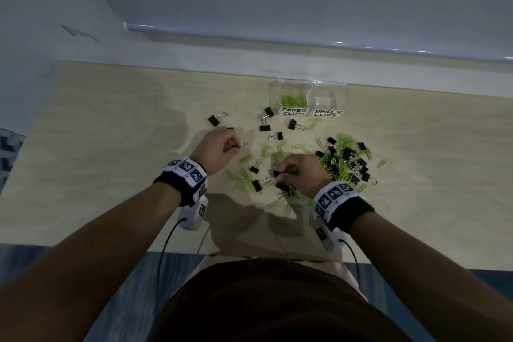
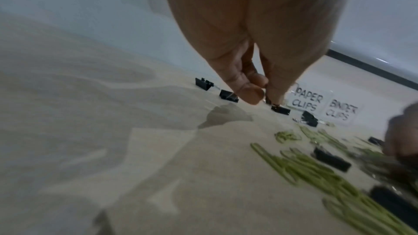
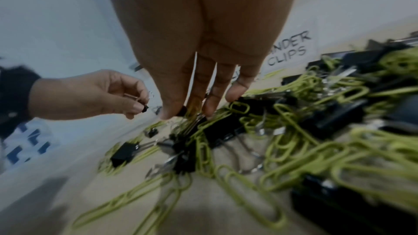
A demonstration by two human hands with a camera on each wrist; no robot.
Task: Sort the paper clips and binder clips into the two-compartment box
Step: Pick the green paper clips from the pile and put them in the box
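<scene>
On the worktop (image 1: 111, 147), near the middle, the left hand (image 1: 215, 151) hovers with its fingers (image 3: 135, 104) curled, pinching one binder clip (image 3: 144, 108) by its black body; the wire handles stick out past the fingertips toward the right. In the head view the long axis of this clip runs roughly left to right, handles leading.

The right hand (image 1: 298, 173) reaches down into the mixed pile (image 1: 344, 161), fingers curled onto a second binder clip (image 1: 277, 173) at the near-left edge of the pile. Whether this clip is fully gripped cannot be told. Its body points left, away from the palm.

The two-compartment box (image 1: 308, 97) stands at the far side of the worktop, well apart from both hands. The left compartment, labelled PAPER CLIPS (image 1: 294, 111), holds green paper clips (image 1: 293, 100). The right compartment, labelled BINDER CLIPS (image 1: 327, 113), appears to hold nothing.

Probable faults from this state:

- Entanglement. Green paper clips lie across and through the binder clip handles in the pile. Lifting the right-hand clip is likely to drag paper clips with it into the wrong compartment.
- Slip. The left-hand pinch covers only a small area of the clip body; a quick move could drop it.
- Wrong compartment. The nearer path from the left hand passes the left compartment first; releasing early would mix the sort.
</scene>
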